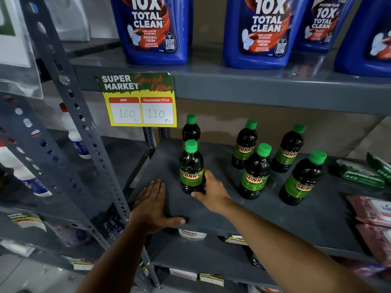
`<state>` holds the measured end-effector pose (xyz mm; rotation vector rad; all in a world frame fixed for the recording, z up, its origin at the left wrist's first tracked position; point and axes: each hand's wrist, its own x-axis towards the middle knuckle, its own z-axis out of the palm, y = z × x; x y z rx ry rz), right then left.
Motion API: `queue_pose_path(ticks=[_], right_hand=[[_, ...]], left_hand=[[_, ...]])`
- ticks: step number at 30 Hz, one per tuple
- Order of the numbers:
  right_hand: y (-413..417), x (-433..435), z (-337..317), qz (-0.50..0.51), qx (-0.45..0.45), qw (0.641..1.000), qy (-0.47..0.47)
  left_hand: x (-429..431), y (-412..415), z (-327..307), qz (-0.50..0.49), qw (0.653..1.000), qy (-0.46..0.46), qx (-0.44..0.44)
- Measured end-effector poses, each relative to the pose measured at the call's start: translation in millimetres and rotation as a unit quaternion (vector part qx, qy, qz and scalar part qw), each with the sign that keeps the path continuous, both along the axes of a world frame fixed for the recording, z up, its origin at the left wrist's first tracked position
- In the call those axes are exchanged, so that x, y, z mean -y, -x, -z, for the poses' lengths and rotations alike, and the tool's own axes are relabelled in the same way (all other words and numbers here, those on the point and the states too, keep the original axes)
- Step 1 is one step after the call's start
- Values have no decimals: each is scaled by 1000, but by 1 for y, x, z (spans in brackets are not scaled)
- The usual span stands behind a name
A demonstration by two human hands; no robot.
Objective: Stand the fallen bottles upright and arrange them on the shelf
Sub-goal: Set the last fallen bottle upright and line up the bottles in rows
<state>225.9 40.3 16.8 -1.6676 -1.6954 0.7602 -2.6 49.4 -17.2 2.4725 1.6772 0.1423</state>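
Our right hand [211,194] wraps the base of the front bottle [191,168] from its right side — thumb curled across the front at the bottom, fingers hidden behind it, so we cannot tell how tightly they close, but the hand is plainly in contact with the bottle. That bottle stands upright on the grey shelf [264,216], green cap up, its label facing us. Directly behind the grip, a second bottle [191,129] stands upright, mostly hidden by the held one. To the right of the grip, four more bottles stand in a loose cluster: one near [255,172], one behind that [244,144], one further right at the back [288,149], and one further right at the front [302,178] — all upright, and apart from the hand. Our left hand [152,206] lies flat and open to the left of the grip, palm down on the shelf's front corner, thumb hooked over the edge, holding nothing. A price tag [138,99] hangs above and left of the grip.
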Motion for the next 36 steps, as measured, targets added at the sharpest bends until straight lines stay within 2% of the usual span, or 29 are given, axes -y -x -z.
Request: queue_pose_path(ticks=[10, 18, 32, 34, 36], right_hand=[[6, -5, 0, 28, -9, 1000, 1], [9, 24, 3, -14, -5, 1000, 13], [18, 60, 6, -44, -21, 999, -16], [17, 68, 6, -43, -52, 997, -31], [11, 79, 8, 21, -81, 991, -102]], left_hand=[[1, 0, -2, -6, 999, 29, -25], [3, -1, -5, -7, 999, 26, -22], [5, -6, -13, -19, 996, 57, -70], [5, -6, -14, -20, 996, 53, -66], [6, -4, -13, -16, 997, 46, -54]])
